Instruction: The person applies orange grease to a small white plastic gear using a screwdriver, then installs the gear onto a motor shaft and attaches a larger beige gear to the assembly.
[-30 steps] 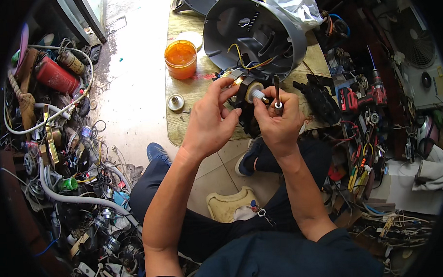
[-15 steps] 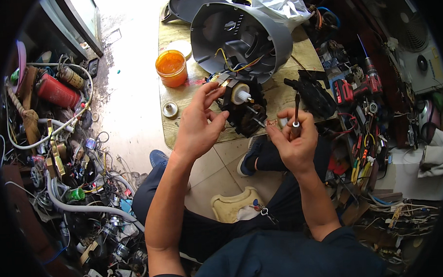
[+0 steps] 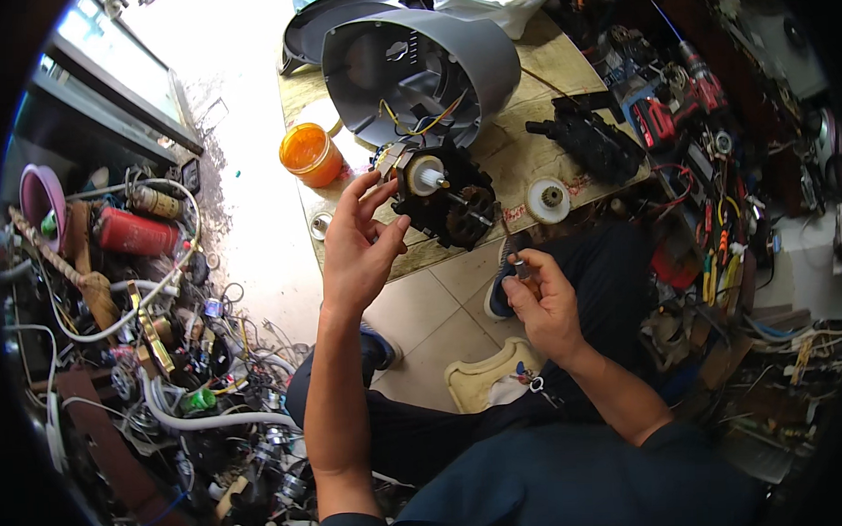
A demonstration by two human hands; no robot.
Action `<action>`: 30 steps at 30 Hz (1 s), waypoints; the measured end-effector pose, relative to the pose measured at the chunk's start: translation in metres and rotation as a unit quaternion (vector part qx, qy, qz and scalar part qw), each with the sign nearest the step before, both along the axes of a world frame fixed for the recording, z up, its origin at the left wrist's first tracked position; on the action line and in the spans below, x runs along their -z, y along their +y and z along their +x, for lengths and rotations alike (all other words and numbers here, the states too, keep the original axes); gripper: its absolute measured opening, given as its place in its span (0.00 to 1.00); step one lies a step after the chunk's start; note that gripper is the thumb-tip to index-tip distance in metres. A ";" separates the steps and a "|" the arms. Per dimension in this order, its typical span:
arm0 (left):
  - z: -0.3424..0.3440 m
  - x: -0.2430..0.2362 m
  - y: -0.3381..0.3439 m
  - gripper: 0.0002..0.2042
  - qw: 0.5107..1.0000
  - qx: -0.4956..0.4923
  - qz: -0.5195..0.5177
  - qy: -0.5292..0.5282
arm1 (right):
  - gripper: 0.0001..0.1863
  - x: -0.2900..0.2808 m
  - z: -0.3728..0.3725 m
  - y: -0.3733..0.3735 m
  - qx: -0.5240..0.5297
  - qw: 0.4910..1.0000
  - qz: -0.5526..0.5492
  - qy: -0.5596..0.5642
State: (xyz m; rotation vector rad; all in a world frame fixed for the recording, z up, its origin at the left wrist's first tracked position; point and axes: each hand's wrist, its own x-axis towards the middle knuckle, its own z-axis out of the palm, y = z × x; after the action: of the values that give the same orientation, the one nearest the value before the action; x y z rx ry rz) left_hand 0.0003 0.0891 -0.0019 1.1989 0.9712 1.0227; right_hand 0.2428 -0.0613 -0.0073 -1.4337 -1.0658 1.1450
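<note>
A black gear-and-motor assembly (image 3: 442, 197) with a white plastic gear and metal shafts rests near the front edge of the wooden table. Beside its left side is my left hand (image 3: 358, 251), thumb and fingers apart and fingertips close to the housing; whether they touch it I cannot tell. My right hand (image 3: 550, 305) is closed around the handle of a screwdriver (image 3: 520, 267), whose thin shaft points up toward the table edge. A white gear wheel with a metal pinion (image 3: 549, 201) lies on the table to the right of the assembly.
Behind the assembly lies a large grey appliance housing (image 3: 493, 66) with loose wires. An open jar of orange grease (image 3: 311, 156) and a small round metal part (image 3: 322, 226) sit at left. A black part (image 3: 588, 137) and a red cordless drill (image 3: 662, 120) are at right. Cables clutter the floor.
My right hand has drawn back from the assembly toward me, and the screwdriver's shaft has swung leftward. The white gear wheel is now uncovered. The whole view has shifted; my left hand stays by the assembly.
</note>
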 end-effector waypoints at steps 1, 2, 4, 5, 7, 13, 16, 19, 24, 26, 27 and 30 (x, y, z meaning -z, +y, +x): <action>0.000 -0.001 0.000 0.32 1.000 0.000 -0.001 -0.001 | 0.18 0.006 -0.004 -0.001 -0.007 1.000 0.002 -0.005; 0.000 -0.003 0.000 0.33 1.000 -0.001 0.002 0.005 | 0.18 0.009 -0.009 -0.002 -0.009 1.000 0.007 0.016; 0.000 -0.003 -0.002 0.33 1.000 -0.002 -0.002 -0.004 | 0.18 0.012 -0.013 -0.003 -0.038 0.999 0.000 0.018; -0.001 -0.003 -0.001 0.33 1.000 -0.004 -0.003 -0.009 | 0.19 0.012 -0.015 -0.002 -0.054 0.998 -0.003 0.020; 0.001 -0.002 -0.001 0.33 1.000 -0.003 -0.006 -0.017 | 0.18 0.009 -0.020 -0.001 -0.067 0.995 -0.015 0.072; 0.000 0.001 0.000 0.33 1.000 -0.003 -0.003 -0.020 | 0.18 0.012 -0.034 0.010 -0.051 0.989 -0.006 0.139; 0.000 -0.001 -0.001 0.31 1.000 -0.011 -0.002 -0.021 | 0.19 0.014 -0.036 0.016 -0.055 0.987 -0.010 0.152; 0.000 -0.001 0.000 0.31 0.999 -0.013 -0.002 -0.029 | 0.19 0.014 -0.039 0.020 -0.056 0.987 -0.017 0.150; 0.001 -0.003 0.000 0.33 1.000 -0.006 0.000 -0.009 | 0.19 0.014 -0.042 0.025 -0.061 0.990 -0.014 0.128; 0.002 -0.002 0.001 0.31 1.000 -0.011 -0.001 -0.014 | 0.20 0.016 -0.042 0.026 -0.061 0.990 -0.013 0.126; 0.002 -0.001 0.000 0.31 1.000 -0.014 -0.002 -0.017 | 0.20 0.016 -0.043 0.026 -0.062 0.990 -0.014 0.125; 0.000 0.001 0.001 0.31 1.000 -0.017 -0.002 -0.020 | 0.19 0.012 -0.044 0.030 -0.061 0.990 -0.022 0.127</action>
State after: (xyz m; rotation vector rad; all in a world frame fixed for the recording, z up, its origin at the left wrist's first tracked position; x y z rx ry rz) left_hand 0.0007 0.0899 -0.0025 1.1579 0.9651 1.0661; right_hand 0.1985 -0.0317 -0.0195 -1.2287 -0.9622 1.4055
